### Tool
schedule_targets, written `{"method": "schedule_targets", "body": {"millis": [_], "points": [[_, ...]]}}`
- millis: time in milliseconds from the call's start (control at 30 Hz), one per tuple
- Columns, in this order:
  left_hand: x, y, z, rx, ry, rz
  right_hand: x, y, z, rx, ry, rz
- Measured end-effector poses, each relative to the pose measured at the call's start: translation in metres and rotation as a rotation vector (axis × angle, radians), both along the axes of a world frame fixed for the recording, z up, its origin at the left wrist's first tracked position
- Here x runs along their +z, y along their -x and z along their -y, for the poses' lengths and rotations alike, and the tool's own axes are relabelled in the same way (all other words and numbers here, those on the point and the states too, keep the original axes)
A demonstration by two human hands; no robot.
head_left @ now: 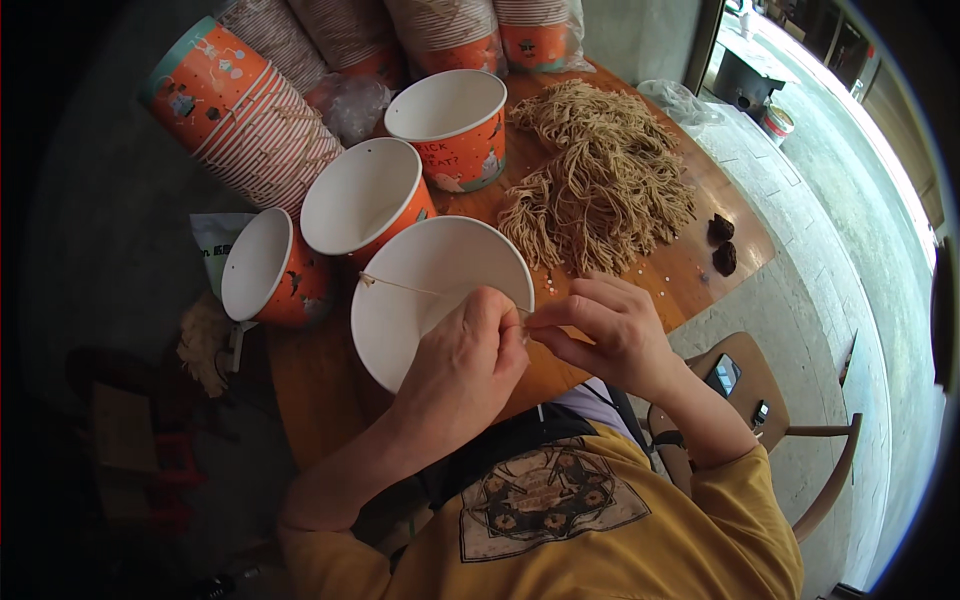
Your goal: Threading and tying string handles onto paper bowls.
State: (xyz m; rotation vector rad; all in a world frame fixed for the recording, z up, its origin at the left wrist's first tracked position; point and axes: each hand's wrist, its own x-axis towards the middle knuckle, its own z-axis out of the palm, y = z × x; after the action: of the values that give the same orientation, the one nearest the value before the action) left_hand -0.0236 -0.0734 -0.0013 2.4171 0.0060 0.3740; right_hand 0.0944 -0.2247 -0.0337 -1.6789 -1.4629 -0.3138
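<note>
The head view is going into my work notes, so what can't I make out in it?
- Head view: the string's far end, lost among the fingers of the left hand and right hand.
- Head view: the lower right rim of the nearest bucket, hidden by the left hand.
- Head view: the rear bucket stacks, cut off by the upper edge.
- Head view: the phone's screen, too small to read.

I'm looking into what seems a small workshop: stacked paper buckets (265, 130) are crowding a wooden counter (315, 378), tan cords (600, 185) are lying heaped, a grey wall (650, 40) is standing behind
</note>
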Motion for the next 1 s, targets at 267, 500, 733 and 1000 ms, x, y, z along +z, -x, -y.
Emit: {"method": "schedule_targets", "body": {"millis": [267, 500, 733, 1000], "points": [[0.004, 0.023, 0.000, -0.003, -0.100, 0.045, 0.026, 0.002, -0.001, -0.012, 0.018, 0.191], [0.014, 0.054, -0.024, 0.009, -0.432, 0.144, 0.062, -0.010, -0.013, 0.197, 0.021, -0.095], [0.019, 0.055, -0.019, 0.074, -0.057, 0.260, 0.088, 0.022, -0.047, 0.526, 0.097, -0.415], [0.012, 0.055, -0.012, 0.133, 0.134, 0.427, 0.105, 0.041, -0.058, 0.517, 0.019, -0.634]]}}
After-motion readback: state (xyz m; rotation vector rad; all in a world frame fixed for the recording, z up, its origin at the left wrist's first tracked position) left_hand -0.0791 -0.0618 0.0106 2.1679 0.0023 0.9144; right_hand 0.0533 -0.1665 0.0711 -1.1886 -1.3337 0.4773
